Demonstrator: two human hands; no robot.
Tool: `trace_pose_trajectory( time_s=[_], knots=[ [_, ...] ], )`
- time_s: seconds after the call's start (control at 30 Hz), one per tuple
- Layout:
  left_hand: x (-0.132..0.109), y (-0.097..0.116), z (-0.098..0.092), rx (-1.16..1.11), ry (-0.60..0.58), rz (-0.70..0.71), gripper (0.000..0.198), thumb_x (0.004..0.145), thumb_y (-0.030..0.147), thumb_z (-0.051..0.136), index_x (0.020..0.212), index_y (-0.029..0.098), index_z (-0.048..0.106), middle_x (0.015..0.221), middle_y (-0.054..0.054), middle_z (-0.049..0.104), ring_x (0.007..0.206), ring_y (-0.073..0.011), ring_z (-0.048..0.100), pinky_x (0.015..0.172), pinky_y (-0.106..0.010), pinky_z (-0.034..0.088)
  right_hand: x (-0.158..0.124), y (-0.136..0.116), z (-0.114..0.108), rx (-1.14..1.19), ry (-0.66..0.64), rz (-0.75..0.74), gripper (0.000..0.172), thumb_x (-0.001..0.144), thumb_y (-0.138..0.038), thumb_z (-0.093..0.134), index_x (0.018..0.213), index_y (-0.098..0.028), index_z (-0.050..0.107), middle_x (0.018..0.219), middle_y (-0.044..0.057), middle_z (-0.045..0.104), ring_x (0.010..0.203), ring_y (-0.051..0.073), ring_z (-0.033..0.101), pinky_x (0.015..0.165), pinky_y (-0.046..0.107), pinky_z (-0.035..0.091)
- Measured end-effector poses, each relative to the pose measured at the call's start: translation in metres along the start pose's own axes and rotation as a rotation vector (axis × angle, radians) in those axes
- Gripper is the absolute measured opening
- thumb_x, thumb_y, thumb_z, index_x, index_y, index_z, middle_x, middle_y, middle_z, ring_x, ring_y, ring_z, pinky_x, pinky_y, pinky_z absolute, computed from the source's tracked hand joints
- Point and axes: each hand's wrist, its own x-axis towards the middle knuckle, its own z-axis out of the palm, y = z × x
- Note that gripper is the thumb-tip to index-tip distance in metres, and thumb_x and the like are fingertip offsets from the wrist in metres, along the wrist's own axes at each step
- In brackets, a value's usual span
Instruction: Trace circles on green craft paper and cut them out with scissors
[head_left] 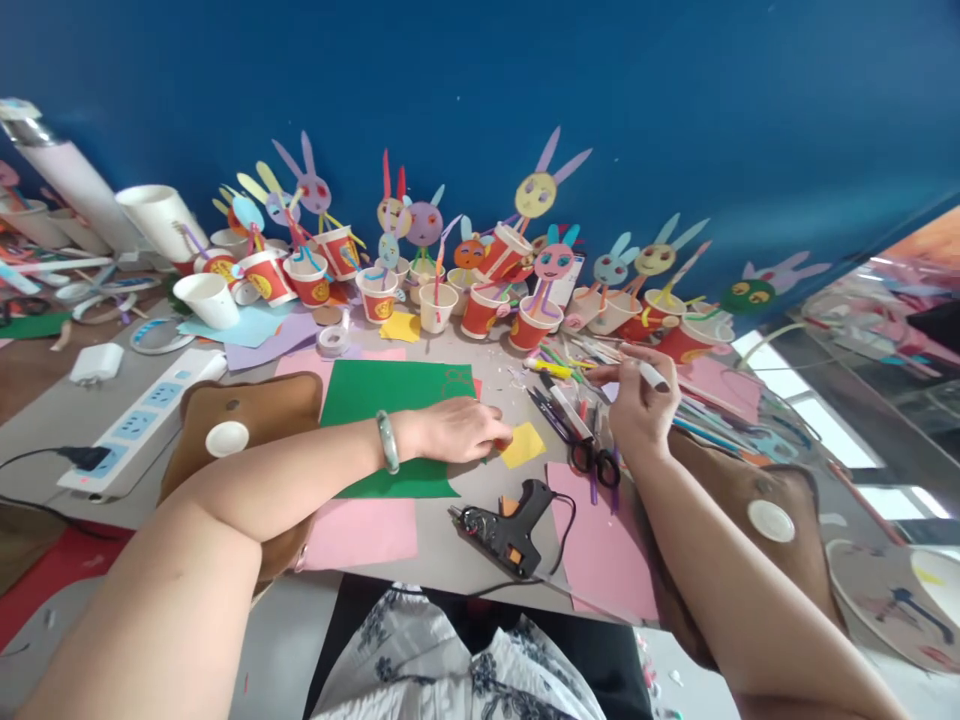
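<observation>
My left hand (463,430), a bangle on its wrist, rests over the right part of a green sheet (375,400). Its fingers are drawn together, with their tips at the left edge of a small yellow paper piece (525,446). A white marker with a dark end (654,376) is in my right hand (641,405), which is closed around it. That hand hovers over a heap of pens, beside a yellow marker (551,369). Black-handled scissors (595,462) lie to its left. Faint outlines (457,381) are drawn on the green sheet's upper right corner.
A black glue gun (508,528) with its cord lies near the front edge, beside pink paper (600,550). Paper cups (486,310) with rabbit-faced figures line the blue wall. A power strip (142,425), tape roll (334,341) and brown pad (244,420) are left.
</observation>
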Motion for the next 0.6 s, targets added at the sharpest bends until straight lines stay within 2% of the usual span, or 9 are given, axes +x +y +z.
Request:
trace_pose_trajectory(
  time_s=[0.2,0.37,0.6],
  knots=[
    [0.006,0.004,0.011,0.059,0.14,0.085,0.008,0.094,0.019,0.06,0.092,0.016,0.068,0.106,-0.01,0.066,0.097,-0.0206,0.061,0.087,-0.034,0.046,-0.004,-0.001,-0.006,-0.084,-0.096,-0.008,0.027,0.097,-0.049,0.053,0.105,-0.025,0.058,0.07,0.0,0.072,0.061,0.019,0.068,0.066,0.035,0.056],
    [0.012,0.008,0.016,0.075,0.1,0.083,0.01,0.095,0.018,0.056,0.089,0.016,0.064,0.094,-0.008,0.069,0.098,-0.0222,0.059,0.089,-0.035,0.043,-0.012,-0.008,-0.006,-0.215,-0.19,-0.077,0.021,0.099,-0.041,0.049,0.108,-0.025,0.06,0.073,0.001,0.072,0.064,0.019,0.07,0.068,0.037,0.056],
    [0.015,0.009,0.022,0.167,0.096,0.097,0.016,0.096,0.013,0.05,0.092,0.016,0.065,0.095,-0.008,0.07,0.096,-0.0215,0.059,0.09,-0.034,0.042,-0.017,-0.011,-0.003,-0.296,-0.238,-0.152,0.019,0.1,-0.034,0.047,0.109,-0.026,0.062,0.073,0.002,0.073,0.068,0.022,0.069,0.072,0.04,0.054]
  ],
)
